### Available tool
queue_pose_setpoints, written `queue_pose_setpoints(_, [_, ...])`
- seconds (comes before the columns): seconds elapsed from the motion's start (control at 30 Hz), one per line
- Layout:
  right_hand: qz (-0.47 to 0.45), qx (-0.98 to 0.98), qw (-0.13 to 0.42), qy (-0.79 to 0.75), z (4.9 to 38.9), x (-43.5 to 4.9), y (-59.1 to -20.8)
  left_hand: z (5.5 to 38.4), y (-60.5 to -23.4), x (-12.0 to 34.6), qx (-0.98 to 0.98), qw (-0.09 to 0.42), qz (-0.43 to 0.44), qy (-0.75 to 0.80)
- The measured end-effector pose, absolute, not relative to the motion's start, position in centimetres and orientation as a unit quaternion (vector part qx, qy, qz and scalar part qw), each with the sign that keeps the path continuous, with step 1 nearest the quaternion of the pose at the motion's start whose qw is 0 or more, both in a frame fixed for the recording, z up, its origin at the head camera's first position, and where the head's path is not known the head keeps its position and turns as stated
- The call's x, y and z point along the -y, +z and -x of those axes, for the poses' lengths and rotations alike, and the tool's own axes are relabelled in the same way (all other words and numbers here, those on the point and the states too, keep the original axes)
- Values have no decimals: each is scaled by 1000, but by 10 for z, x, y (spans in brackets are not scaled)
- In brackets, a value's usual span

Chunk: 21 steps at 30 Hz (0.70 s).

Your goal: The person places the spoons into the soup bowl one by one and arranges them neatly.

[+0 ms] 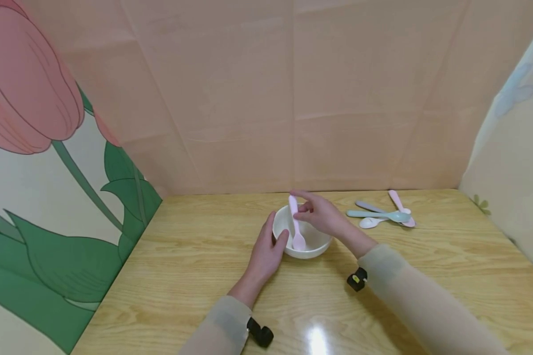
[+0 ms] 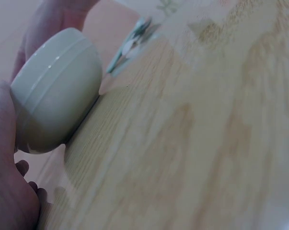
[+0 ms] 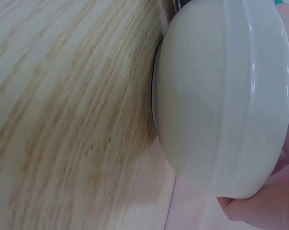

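Observation:
A white bowl (image 1: 308,253) stands upright on the wooden table. My left hand (image 1: 266,251) holds its left side, thumb by the near rim and fingers round the outer wall. Inside the bowl a pink spoon (image 1: 298,239) leans, its scoop end down. My right hand (image 1: 322,214) pinches the spoon's handle, thumb on the handle and index finger at its top end. In the left wrist view, the bowl (image 2: 63,91) is beside the left hand (image 2: 10,177). The right wrist view shows the bowl's outer wall (image 3: 221,96); the spoon is hidden there.
To the right of the bowl lies a crossed pile of spoons: a teal spoon (image 1: 397,216), a grey-blue spoon (image 1: 369,206), a white spoon (image 1: 369,223) and another pink spoon (image 1: 395,198). A peach cloth backdrop (image 1: 231,123) rises behind the table (image 1: 195,256).

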State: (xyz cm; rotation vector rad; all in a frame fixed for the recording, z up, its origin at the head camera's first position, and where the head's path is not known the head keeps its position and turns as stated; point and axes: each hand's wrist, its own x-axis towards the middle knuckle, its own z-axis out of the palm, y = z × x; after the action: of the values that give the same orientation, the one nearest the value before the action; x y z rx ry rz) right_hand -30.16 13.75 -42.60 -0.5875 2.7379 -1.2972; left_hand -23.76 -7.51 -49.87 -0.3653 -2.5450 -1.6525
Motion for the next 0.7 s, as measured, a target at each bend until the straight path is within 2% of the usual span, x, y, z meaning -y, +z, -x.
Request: queue_pose_setpoints(0.7, [174, -928, -2, -330, 304, -129, -432, 236, -497, 75, 839, 48, 119, -529])
